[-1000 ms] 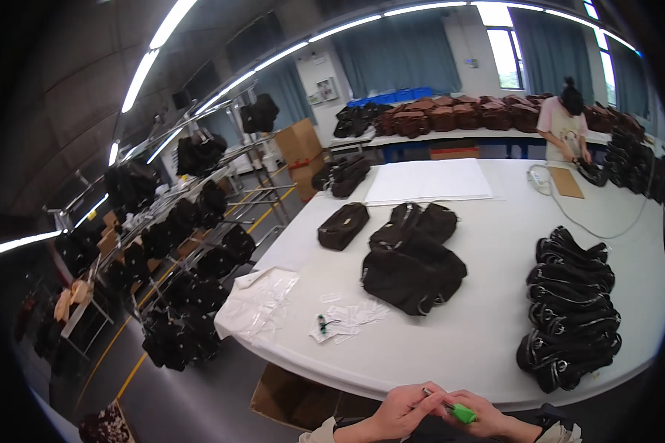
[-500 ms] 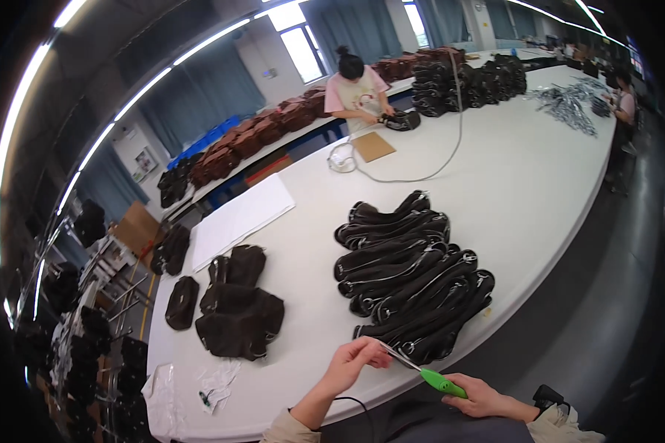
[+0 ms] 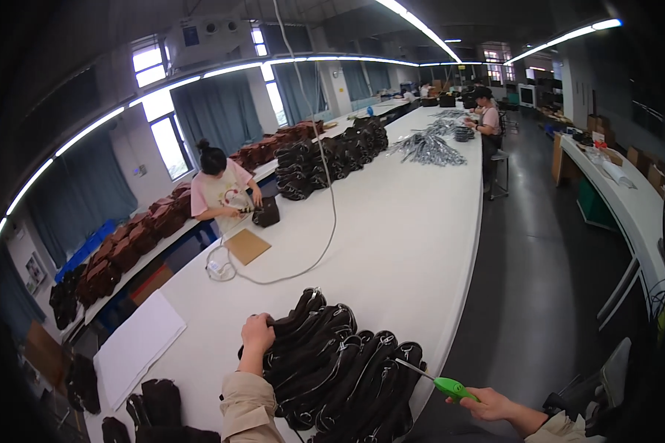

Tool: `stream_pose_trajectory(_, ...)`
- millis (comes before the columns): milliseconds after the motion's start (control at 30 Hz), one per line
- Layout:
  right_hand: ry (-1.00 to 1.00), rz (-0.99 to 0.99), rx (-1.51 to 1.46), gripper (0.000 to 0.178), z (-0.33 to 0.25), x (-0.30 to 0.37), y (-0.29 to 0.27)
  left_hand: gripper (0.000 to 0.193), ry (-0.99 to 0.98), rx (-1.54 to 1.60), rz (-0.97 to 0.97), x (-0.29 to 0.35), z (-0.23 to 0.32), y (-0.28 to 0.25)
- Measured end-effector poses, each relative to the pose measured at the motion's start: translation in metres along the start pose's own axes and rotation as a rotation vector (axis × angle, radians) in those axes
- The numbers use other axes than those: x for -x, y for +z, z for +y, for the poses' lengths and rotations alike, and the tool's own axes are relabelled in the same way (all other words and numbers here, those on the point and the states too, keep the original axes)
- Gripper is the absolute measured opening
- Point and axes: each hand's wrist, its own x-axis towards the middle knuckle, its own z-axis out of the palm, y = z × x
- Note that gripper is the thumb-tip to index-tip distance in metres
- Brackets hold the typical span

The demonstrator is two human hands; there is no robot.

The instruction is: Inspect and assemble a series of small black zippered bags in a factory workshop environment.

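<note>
A large heap of black fabric pouches with silvery trim (image 3: pixel 340 362) lies on the white table in front of me, packed side by side in rows. My left hand (image 3: pixel 257 332) is at the heap's far left end, its fingers curled over the edge of a black pouch. To the right of the heap, my right hand (image 3: pixel 488 405) grips a tool with a bright green handle (image 3: pixel 455 389) and a long thin metal tip. That tip points left and reaches the nearest right pouches; whether it touches them I cannot tell.
Across the white table (image 3: pixel 391 244), a person (image 3: pixel 225 188) handles a black bag beside a brown board (image 3: pixel 248 246) and a looped grey cable (image 3: pixel 295 276). White sheets (image 3: pixel 142 345) and more black bags (image 3: pixel 162 404) lie left. Silvery strips (image 3: pixel 430 146) lie farther back near another person (image 3: pixel 487 122).
The view has swung right and up. My left hand has left the metal tip and moved to the far left end of the heap. The green-handled tool stays in my right hand.
</note>
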Motion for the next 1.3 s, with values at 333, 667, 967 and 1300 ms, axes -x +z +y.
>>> stream_pose_trajectory(333,0.148,0.134,0.127,0.04,-0.057,-0.04,0.017,0.012,0.188,0.154,0.084,-0.027,-0.046,0.028)
stream_pose_trajectory(667,-0.162,0.128,0.617,0.056,-0.186,-0.194,0.022,0.055,0.139,-0.184,0.092,-0.038,-0.062,0.054)
stream_pose_trajectory(967,-0.182,0.143,0.797,0.067,-0.221,-0.275,0.068,0.092,0.038,-0.011,-0.024,-0.02,-0.056,0.046)
stream_pose_trajectory(1300,-0.129,0.021,0.758,0.068,-0.187,-0.278,0.049,0.073,0.096,0.184,-0.069,-0.006,-0.065,0.039)
